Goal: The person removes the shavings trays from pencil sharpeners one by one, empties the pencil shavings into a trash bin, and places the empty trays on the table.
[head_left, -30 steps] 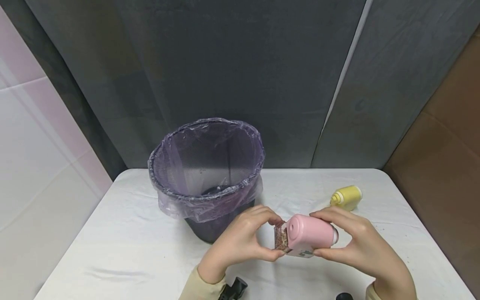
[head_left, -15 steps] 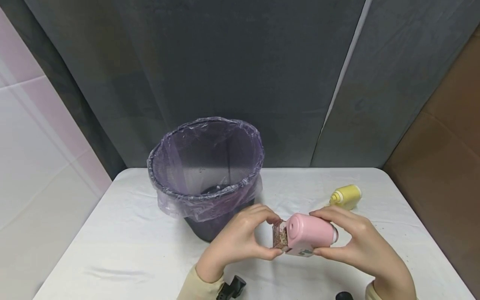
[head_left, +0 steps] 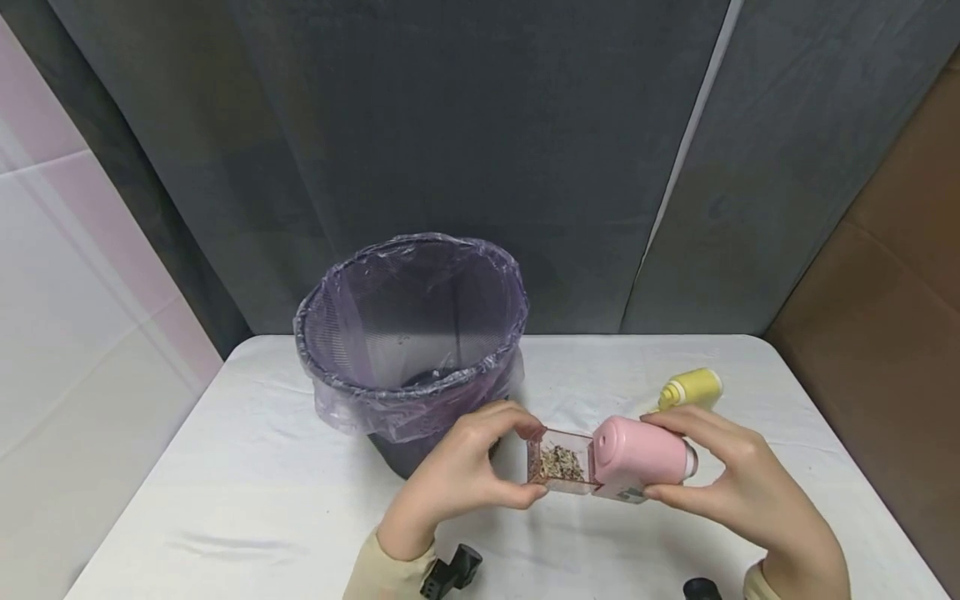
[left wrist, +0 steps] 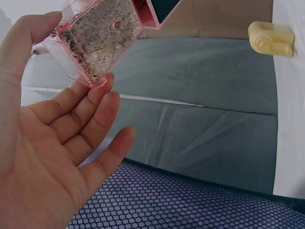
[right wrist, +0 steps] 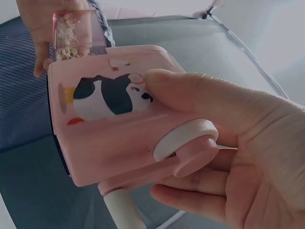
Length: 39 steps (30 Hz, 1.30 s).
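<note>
My right hand [head_left: 750,467] grips a pink crank pencil sharpener [head_left: 643,450], its thumb over the penguin print [right wrist: 112,95] in the right wrist view. The crank handle [right wrist: 125,210] hangs below the white ring at its end. My left hand [head_left: 459,471] pinches the far end of the clear pinkish shavings drawer [head_left: 562,461] between thumb and fingers. This drawer stands far out of the sharpener body, its inner end right at the body's opening. A heap of pencil shavings [left wrist: 107,33] lies in it.
A mesh waste bin [head_left: 408,454] with a purple liner [head_left: 420,417] stands behind my left hand. On the white table [head_left: 225,500], a small yellow object [head_left: 693,388] lies beyond my right hand. Grey panels [head_left: 450,125] close off the back; a brown board [head_left: 885,275] stands on the right.
My left hand has drawn the shavings drawer leftward out of the sharpener, so more shavings show. My right hand has shifted slightly right with the sharpener.
</note>
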Available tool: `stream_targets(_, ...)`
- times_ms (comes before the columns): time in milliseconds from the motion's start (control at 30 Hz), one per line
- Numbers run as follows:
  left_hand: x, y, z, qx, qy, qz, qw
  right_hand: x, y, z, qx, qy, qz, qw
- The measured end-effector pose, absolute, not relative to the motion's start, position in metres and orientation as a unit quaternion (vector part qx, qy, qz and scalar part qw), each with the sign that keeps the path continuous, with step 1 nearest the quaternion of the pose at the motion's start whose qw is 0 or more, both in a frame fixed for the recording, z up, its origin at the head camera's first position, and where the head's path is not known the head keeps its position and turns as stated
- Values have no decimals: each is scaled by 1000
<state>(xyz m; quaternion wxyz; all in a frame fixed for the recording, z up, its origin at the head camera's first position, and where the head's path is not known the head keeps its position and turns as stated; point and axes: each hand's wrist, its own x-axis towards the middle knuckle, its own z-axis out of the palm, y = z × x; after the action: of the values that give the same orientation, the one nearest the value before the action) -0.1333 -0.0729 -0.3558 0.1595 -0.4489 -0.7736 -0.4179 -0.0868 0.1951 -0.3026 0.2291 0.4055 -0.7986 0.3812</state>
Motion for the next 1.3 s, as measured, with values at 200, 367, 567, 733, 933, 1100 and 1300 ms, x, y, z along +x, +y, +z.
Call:
stream_targets(200,-133,-72,-355,-455,-771,-415,161,-87,202,-304,384,-811,369,241)
stream_targets(367,-132,-74,-356,-445,-771,-425,162,-89,204,-305,370,-821,362,242)
stream_targets(567,-129,-76,-353,-436,-777,-421,166,-92,205,-308,354,-831,358,237)
stream_targets(733,-125,-79,-348,-435,-775,-423,175,-101,211,-321,345,-837,356,231)
stream_targets(933,-121,-81,-342,-442,-767,-427,184,-114,223,-341,306,-866,353,175)
stream_targets(1100,-118,-84,-340,-443,-758,-437,196,-121,225,-347,293,-879,343,156)
stream_targets(1300,-115,-88,-335,-442,-752,-442,209,-128,226,-354,301,-877,341,156)
